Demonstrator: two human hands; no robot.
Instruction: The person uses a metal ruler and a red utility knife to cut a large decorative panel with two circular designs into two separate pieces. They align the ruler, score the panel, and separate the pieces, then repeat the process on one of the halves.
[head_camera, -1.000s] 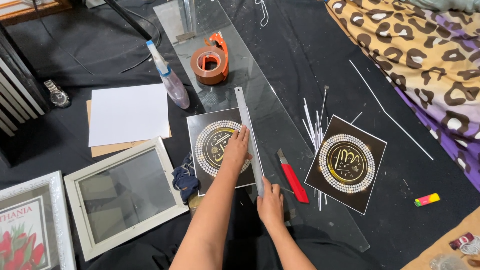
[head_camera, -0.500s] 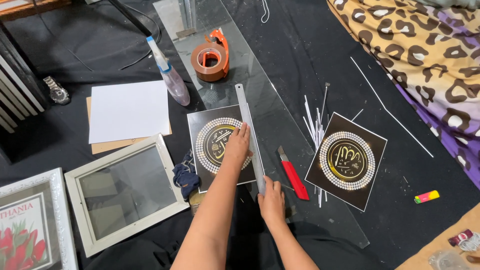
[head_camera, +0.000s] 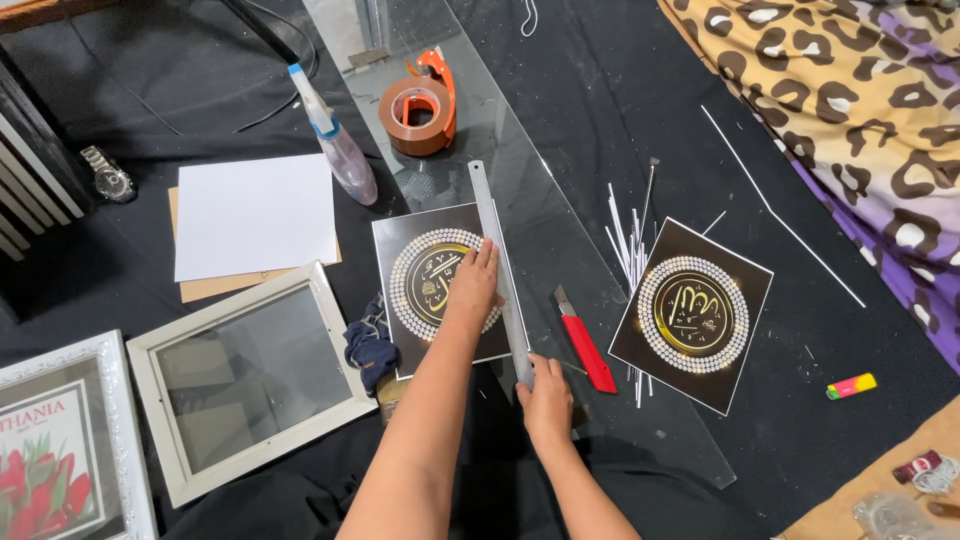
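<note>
My left hand (head_camera: 471, 286) lies flat, fingers together, on a black print with a gold beaded circle (head_camera: 425, 290), its fingertips against a long metal ruler (head_camera: 495, 250). The ruler runs along the print's right edge, on top of a clear glass sheet (head_camera: 530, 190). At the ruler's near end, my right hand (head_camera: 546, 402) is curled, thumb against the ruler tip. A red utility knife (head_camera: 587, 347) rests on the glass just right of the ruler. A second matching print (head_camera: 695, 315) lies further right.
An orange tape dispenser (head_camera: 418, 100) and spray bottle (head_camera: 337, 145) sit at the far end. White paper on cardboard (head_camera: 255, 215), a white frame (head_camera: 250, 375), a tulip picture (head_camera: 55, 450), a wristwatch (head_camera: 108, 175), a dark cloth (head_camera: 370, 345), thin white strips (head_camera: 628, 240) and a leopard-print blanket (head_camera: 860, 100) surround it.
</note>
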